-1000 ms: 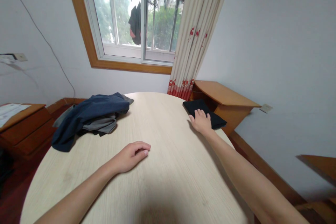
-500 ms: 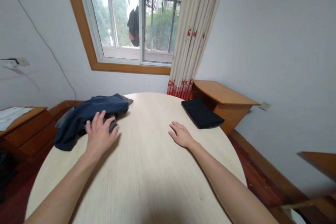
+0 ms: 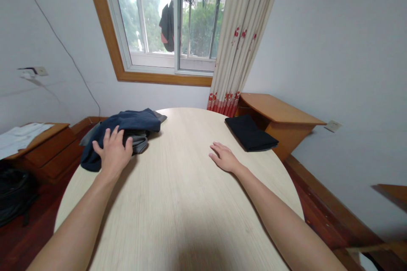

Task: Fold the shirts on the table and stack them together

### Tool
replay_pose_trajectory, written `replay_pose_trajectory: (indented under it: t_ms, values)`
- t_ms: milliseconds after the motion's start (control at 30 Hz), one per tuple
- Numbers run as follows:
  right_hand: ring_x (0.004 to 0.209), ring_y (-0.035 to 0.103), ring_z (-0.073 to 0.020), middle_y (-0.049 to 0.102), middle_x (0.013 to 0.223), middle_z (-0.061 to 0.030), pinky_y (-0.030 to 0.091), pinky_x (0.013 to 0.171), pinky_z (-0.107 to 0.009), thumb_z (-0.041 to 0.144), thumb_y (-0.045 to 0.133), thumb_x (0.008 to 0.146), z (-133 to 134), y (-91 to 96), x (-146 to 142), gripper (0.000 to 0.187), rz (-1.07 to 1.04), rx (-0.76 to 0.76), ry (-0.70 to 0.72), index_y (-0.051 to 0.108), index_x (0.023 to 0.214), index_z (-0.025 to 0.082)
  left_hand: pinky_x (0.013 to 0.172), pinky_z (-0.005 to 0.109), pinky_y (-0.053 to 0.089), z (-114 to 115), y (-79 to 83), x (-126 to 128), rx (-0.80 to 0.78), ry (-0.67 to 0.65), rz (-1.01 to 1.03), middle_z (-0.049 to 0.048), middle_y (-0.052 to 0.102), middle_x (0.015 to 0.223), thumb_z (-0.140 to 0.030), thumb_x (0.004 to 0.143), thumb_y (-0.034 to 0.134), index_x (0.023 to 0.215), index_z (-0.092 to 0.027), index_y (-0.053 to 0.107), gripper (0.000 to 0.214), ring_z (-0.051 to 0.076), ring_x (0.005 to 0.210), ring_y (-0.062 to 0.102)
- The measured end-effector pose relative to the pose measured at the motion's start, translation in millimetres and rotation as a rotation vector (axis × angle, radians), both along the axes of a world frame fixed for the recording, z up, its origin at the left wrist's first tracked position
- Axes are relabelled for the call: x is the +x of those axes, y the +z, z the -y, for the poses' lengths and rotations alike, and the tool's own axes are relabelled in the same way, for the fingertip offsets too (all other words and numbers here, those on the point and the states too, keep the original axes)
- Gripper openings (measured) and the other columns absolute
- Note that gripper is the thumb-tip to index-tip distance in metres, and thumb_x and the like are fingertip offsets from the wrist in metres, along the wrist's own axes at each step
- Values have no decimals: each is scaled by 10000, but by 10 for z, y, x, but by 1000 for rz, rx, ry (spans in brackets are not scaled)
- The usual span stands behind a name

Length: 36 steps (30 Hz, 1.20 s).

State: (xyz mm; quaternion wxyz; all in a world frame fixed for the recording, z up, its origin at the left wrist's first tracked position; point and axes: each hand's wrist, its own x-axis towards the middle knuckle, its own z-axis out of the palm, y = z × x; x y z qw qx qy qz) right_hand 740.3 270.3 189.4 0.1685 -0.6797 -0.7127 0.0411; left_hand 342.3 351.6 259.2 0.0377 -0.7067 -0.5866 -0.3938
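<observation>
My left hand [image 3: 112, 151] lies with fingers spread on a heap of dark blue and grey clothes [image 3: 127, 129] at the far left of the round light-wood table [image 3: 184, 203]. Its fingers press on the cloth without closing round it. My right hand [image 3: 225, 159] rests flat and open on the bare tabletop, right of the middle, holding nothing. A folded black garment [image 3: 251, 133] lies at the table's far right edge, a hand's length beyond my right hand.
A window with a wooden frame [image 3: 165, 21] and a cream curtain with red flowers [image 3: 241, 38] are behind the table. A wooden side table [image 3: 280, 114] stands at the right, a low wooden cabinet [image 3: 41, 146] with white cloth on it at the left.
My right hand left the folded black garment and drew back to the bare tabletop. My left hand reached out from the middle of the table onto the heap of blue and grey clothes.
</observation>
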Motion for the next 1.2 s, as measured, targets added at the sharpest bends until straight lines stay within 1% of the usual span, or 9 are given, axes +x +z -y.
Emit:
replay_pose_trajectory:
  t_ms: [133,367,533,633,733,833,933,1067,1200]
  values:
    - [1398,438,-300,509,1475,-192,302,1175,-479,430,484,953,-6,11,-16,535,-77,57,24,580,1371,111,1180,652,103,169,27,239,47,-163,40,176,448,1530,-348,966,387,1377,-162,555,481,353,1483,276]
    - [1328,515,-270,570,1418,-150,357,1140,-495,452,553,936,133,283,-151,522,-444,274,135,547,1400,213,1214,451,274,612,-218,789,-160,-902,53,89,428,1555,-330,963,492,1342,-204,616,419,263,1455,366]
    - [1309,537,-257,545,1447,-134,394,1115,-491,414,606,928,253,363,-366,567,-534,204,321,486,1456,247,1171,439,363,695,-362,899,-324,-1127,41,53,557,1450,-276,961,509,1337,-261,637,398,243,1378,484]
    - [1361,486,-256,492,1495,-133,368,1146,-479,361,611,924,273,359,-540,607,-467,225,450,441,1494,241,1088,393,458,741,-322,942,-279,-1209,-50,57,638,1363,-245,970,483,1330,-259,641,393,221,1269,592]
    - [1433,397,-271,409,1559,-138,330,1175,-490,343,611,917,275,335,-675,608,-367,178,522,449,1493,234,1027,400,482,724,-183,903,-49,-1068,-109,68,733,1190,-241,963,494,1174,-246,721,310,230,1148,654]
    - [1435,392,-292,384,1570,-162,340,1164,-519,335,624,902,263,303,-718,626,-295,139,535,451,1490,209,1086,492,402,591,-93,761,138,-596,-71,116,641,1344,-304,936,549,1190,-212,691,305,295,1284,549]
    - [1420,414,-281,422,1544,-168,351,1161,-513,326,607,914,245,286,-707,596,-290,160,539,463,1478,195,1121,595,313,382,-183,606,24,-247,-166,195,407,1550,-380,865,655,1305,-170,612,490,389,1450,327]
    - [1401,438,-262,484,1499,-157,364,1159,-499,314,590,927,236,288,-695,565,-311,197,559,467,1467,197,1116,598,299,147,-399,516,-263,-290,-315,133,544,1456,-238,883,577,976,-215,706,161,350,1418,392]
    - [1364,477,-258,513,1464,-153,387,1143,-485,313,589,927,232,280,-671,560,-337,227,532,463,1459,197,894,378,470,136,-404,565,-395,-536,-133,89,723,999,-249,916,472,878,-201,617,157,250,981,657]
